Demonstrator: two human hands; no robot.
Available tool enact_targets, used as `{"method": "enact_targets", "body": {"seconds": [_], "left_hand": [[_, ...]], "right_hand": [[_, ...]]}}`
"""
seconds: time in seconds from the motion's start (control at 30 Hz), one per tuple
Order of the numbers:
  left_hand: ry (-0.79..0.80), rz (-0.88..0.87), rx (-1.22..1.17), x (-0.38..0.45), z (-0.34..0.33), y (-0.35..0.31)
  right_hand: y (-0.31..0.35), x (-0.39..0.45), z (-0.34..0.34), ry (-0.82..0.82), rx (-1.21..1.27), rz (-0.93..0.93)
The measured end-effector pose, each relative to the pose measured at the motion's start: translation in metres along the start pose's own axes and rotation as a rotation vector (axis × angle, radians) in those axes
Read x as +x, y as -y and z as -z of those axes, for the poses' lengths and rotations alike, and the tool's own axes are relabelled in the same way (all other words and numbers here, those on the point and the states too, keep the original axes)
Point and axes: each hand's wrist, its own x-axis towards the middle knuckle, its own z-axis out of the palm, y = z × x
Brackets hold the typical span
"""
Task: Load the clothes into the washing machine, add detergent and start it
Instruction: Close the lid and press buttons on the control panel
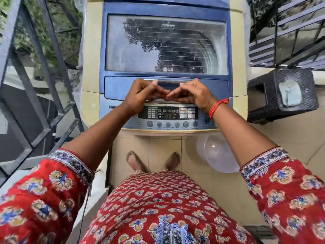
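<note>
The top-loading washing machine (91, 50) stands right in front of me with its blue glass-window lid (165, 43) down. Through the dusty glass I can make out the drum, but not any clothes. My left hand (140, 95) and my right hand (195, 94) both hold the lid's front section. Each thumb sits up at the handle recess, and the fingers lie along the lower edge with their tips nearly meeting in the middle. Just below the hands is the control panel (168, 114), its small display lit. No detergent is in view.
A clear plastic basin (216, 152) lies on the tiled floor at the machine's right foot. A black wicker stool (284, 95) stands to the right. A metal railing (35, 85) closes the left side. My bare feet are close to the machine's front.
</note>
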Motion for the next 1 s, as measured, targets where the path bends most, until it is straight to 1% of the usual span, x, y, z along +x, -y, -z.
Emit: {"method": "enact_targets", "body": {"seconds": [0.23, 0.4, 0.53, 1.0], "left_hand": [[-0.019, 0.019, 0.023, 0.0013, -0.0006, -0.0013], [-0.029, 0.033, 0.03, 0.0011, -0.0015, -0.0012], [-0.028, 0.037, 0.039, 0.0011, -0.002, -0.0024], [-0.03, 0.009, 0.053, 0.0013, -0.0027, -0.0019]], "right_hand": [[0.0026, -0.002, 0.0004, 0.016, -0.004, -0.028], [0.004, -0.0043, -0.0028, -0.009, -0.012, -0.021], [0.0031, -0.0043, -0.002, 0.007, 0.005, -0.004], [0.0014, -0.0041, -0.0007, 0.015, -0.01, 0.011]]}}
